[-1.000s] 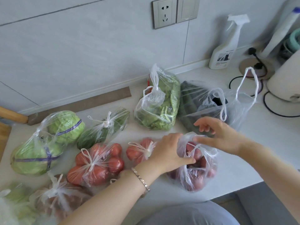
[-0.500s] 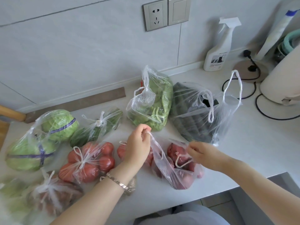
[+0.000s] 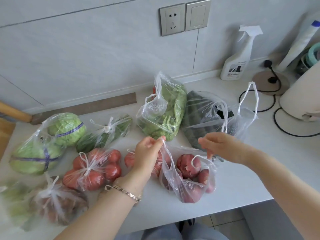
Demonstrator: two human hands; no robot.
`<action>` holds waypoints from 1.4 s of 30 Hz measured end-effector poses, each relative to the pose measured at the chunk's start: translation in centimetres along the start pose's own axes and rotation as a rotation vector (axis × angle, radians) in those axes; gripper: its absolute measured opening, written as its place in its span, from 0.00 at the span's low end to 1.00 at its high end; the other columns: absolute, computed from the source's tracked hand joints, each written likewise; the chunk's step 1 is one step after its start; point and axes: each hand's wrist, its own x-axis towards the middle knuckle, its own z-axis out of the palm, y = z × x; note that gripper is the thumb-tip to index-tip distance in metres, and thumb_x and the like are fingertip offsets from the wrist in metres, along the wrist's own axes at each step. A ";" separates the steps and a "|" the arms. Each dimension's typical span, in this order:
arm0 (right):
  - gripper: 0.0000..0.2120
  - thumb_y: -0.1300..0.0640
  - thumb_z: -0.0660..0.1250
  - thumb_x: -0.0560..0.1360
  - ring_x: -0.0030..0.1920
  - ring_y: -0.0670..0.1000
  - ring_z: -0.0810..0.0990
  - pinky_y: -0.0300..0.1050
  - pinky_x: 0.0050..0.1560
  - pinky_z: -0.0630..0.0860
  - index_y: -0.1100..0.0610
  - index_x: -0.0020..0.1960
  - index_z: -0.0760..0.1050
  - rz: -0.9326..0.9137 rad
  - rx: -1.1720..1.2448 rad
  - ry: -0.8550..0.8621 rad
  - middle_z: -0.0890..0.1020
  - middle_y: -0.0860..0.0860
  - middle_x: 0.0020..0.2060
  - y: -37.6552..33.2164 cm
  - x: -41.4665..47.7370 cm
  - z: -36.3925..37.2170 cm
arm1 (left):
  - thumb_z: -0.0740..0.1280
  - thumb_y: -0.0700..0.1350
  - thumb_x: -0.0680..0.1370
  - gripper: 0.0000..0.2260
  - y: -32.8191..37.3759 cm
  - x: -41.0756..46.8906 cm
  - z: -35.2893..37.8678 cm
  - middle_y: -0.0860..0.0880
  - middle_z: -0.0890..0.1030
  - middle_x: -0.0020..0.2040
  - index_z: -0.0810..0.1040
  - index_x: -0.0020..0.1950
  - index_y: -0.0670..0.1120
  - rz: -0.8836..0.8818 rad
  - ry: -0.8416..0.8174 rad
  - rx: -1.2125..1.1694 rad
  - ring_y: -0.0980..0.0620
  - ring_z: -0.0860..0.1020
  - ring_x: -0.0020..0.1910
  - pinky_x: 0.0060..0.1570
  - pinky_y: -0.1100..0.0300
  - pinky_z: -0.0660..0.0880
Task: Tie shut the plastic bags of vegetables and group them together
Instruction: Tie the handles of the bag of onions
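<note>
- The open bag point(image 3: 188, 182) of round reddish vegetables sits at the near edge of the worktop point(image 3: 251, 170), between the person's two hands
- Its mouth gapes upward and toward the wall; its bulk runs from upper left down to lower right, with the load slumped at the near right end
- The left hand point(image 3: 147, 156) is just left of the bag, above a small tied tomato bag point(image 3: 129, 158), and pinches one handle between thumb and fingertips, pulling it taut up and to the left
- The right hand point(image 3: 223, 146) hovers above the bag's far right side, fingers curled downward, with the other handle loop hanging from the fingertips
- To the left lie tied bags: big tomato bag point(image 3: 93, 168), cucumber bag point(image 3: 105, 132), cabbage bag point(image 3: 46, 144)
- Behind the hands a leafy greens bag point(image 3: 162, 115) lies beside a dark green bag point(image 3: 204, 115) whose handles stand loose
</note>
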 end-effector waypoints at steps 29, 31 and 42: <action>0.09 0.65 0.53 0.79 0.36 0.50 0.76 0.41 0.40 0.72 0.54 0.47 0.68 -0.007 0.398 0.415 0.82 0.53 0.39 0.3 1.7 4.1 | 0.65 0.39 0.76 0.06 0.3 -1.0 0.4 0.53 0.81 0.41 0.76 0.43 0.50 0.313 -0.358 0.092 0.68 0.78 0.38 0.42 0.77 0.69; 0.10 0.66 0.51 0.79 0.30 0.45 0.75 0.35 0.36 0.73 0.56 0.47 0.68 0.014 0.515 0.392 0.80 0.54 0.37 0.9 2.4 4.3 | 0.67 0.37 0.75 0.09 0.0 -1.6 2.0 0.55 0.82 0.37 0.79 0.41 0.52 0.319 -0.325 0.061 0.67 0.79 0.38 0.42 0.75 0.71; 0.07 0.66 0.68 0.72 0.32 0.47 0.81 0.34 0.37 0.79 0.57 0.43 0.81 0.116 0.780 0.315 0.83 0.55 0.34 3.3 2.8 4.8 | 0.74 0.36 0.68 0.09 -0.8 -2.3 6.9 0.45 0.84 0.37 0.80 0.46 0.42 -0.159 -0.199 -0.237 0.45 0.83 0.39 0.49 0.52 0.80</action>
